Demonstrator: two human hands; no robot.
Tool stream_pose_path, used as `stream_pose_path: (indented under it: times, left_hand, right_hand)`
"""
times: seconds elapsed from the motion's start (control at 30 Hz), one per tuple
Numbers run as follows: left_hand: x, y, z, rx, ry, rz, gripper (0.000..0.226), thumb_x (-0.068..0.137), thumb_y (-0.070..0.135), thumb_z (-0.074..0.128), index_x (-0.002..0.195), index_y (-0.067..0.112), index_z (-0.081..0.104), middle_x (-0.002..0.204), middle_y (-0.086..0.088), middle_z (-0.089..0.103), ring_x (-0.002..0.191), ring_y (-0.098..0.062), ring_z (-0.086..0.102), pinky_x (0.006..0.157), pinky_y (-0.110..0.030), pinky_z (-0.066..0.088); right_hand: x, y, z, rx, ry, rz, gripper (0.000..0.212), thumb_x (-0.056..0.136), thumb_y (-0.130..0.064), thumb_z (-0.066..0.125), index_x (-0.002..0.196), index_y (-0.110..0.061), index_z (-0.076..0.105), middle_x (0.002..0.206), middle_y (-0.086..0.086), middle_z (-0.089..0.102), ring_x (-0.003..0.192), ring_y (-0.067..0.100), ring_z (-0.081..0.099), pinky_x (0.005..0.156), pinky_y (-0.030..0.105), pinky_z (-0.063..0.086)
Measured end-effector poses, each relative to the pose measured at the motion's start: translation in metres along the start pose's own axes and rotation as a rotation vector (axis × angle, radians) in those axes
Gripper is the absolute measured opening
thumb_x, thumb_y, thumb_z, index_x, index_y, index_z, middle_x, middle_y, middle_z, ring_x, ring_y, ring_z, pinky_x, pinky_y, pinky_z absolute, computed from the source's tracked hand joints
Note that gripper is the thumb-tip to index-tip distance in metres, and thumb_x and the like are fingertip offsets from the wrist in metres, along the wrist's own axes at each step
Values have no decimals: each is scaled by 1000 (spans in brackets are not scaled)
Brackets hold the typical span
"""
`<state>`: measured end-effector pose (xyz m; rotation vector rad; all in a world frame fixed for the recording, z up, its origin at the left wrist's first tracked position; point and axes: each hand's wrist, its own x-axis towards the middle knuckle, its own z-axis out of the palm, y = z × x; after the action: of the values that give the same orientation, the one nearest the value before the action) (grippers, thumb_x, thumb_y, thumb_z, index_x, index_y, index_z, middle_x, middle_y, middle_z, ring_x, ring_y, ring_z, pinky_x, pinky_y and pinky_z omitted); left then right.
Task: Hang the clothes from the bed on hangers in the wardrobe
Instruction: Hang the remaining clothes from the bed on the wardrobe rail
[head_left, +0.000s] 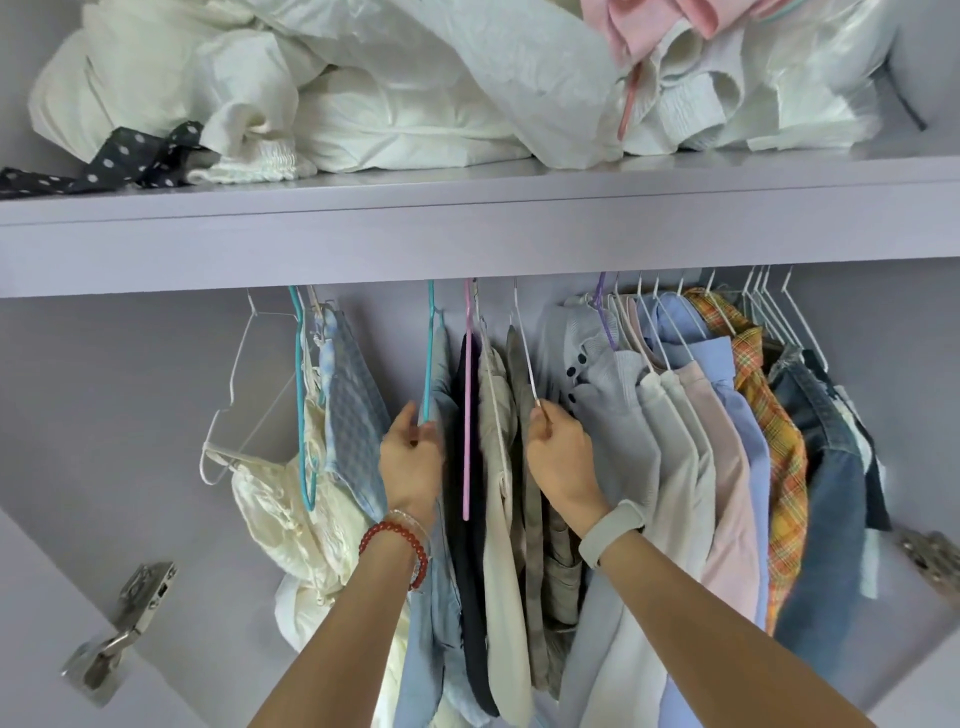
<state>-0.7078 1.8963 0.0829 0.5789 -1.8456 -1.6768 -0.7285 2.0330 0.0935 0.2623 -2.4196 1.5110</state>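
You are reaching into the wardrobe (467, 244) with both hands. Your left hand (410, 457) is curling thumb and fingers round the lower arm of the teal hanger (429, 358), which is carrying pale blue clothing. Your right hand (561, 457) is pinching the sloping arm of a white hanger (525, 348) between thumb and forefinger; the grip is closed tight on the wire. Between your hands, the pink hanger (467, 415) and several dark and beige garments are hanging close together.

No bed is showing here, and whether either garment came from it cannot be told. The clothes (691, 441) in view are all hanging on the rail, which is itself hidden under the shelf (467, 182).

Handling, as a judgement:
- hangers: thin, light, probably springy; the white wire ones are likely flexing if pulled by one arm. Taking hold near the hook or at the shoulder bend is looking safer.
- garments: soft, limp, light; the denim (826, 499) at right is probably heavier and stiffer.
- thin straps on the cream top (270, 499) at left are looking prone to slipping off.
- hangers are crowding at right, so hooks may be snagging on each other.
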Motion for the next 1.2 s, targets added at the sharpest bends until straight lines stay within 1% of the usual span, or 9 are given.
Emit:
stream_pose_path:
  times: [0.1,0.2,0.37,0.43,0.53,0.7,0.87,1.03,1.2]
  left_hand:
    - [-9,4,-3,256,-9,250,28,91,13,51,119,12,56,116,-4,34,106,-24,49,96,-20,32]
    - [-15,6,3,439,-87,280,21,91,26,53,102,11,64,129,-9,33,123,-18,36,93,-19,31]
    - [-13,0,7,404,-34,236,28,95,19,47,94,-3,65,118,-15,44,103,-15,45,92,-22,38]
    - [-15,1,8,334,4,188,29,96,17,45,94,-6,62,117,-16,41,91,-8,38,93,-30,44]
    - [-22,7,10,312,14,170,32,97,16,41,99,-9,61,119,-16,38,85,-4,33,84,-7,26]
    - [-27,9,15,288,92,150,32,97,15,41,95,-10,61,119,-18,40,78,-5,31,75,-5,22]
    - [-26,9,14,347,8,139,27,95,18,45,105,-1,61,126,-14,36,104,-23,47,86,-18,33]
    - [-28,39,7,419,104,370,40,89,26,53,126,11,50,135,-12,33,124,-26,35,101,-36,28]
    - [-59,67,72,125,-282,497,32,89,10,50,121,7,53,113,-2,48,109,-23,53,95,-31,43]
  right_hand:
    - [-7,-3,-9,-134,17,-151,35,92,-19,48,127,-19,50,101,1,45,93,16,48,75,24,39]
    - [-4,-15,-11,-396,-68,-147,30,93,-38,44,106,-17,62,118,4,41,116,21,40,79,34,45]
    - [4,-25,5,-413,-264,-23,41,95,-37,38,95,-6,64,120,13,45,116,33,42,89,38,43]
    - [0,-26,11,-401,-200,-50,37,96,-27,36,95,1,60,117,15,49,111,33,46,84,37,45]
    - [-5,-23,18,-362,-70,-42,31,95,-18,34,97,6,54,113,17,47,100,37,52,77,39,44]
    - [-9,-12,27,-241,76,-45,28,96,-12,34,94,9,53,107,17,43,78,41,54,76,47,47]
    - [-10,-3,30,-224,84,-105,30,96,-18,39,95,4,59,112,15,45,95,33,51,83,44,45]
    - [-11,21,-31,-145,276,-390,35,88,-24,37,101,-9,66,111,12,52,102,19,50,93,29,38]
    - [-1,52,-112,-412,549,-276,34,82,-19,41,105,-7,62,108,14,57,103,27,45,86,39,33]
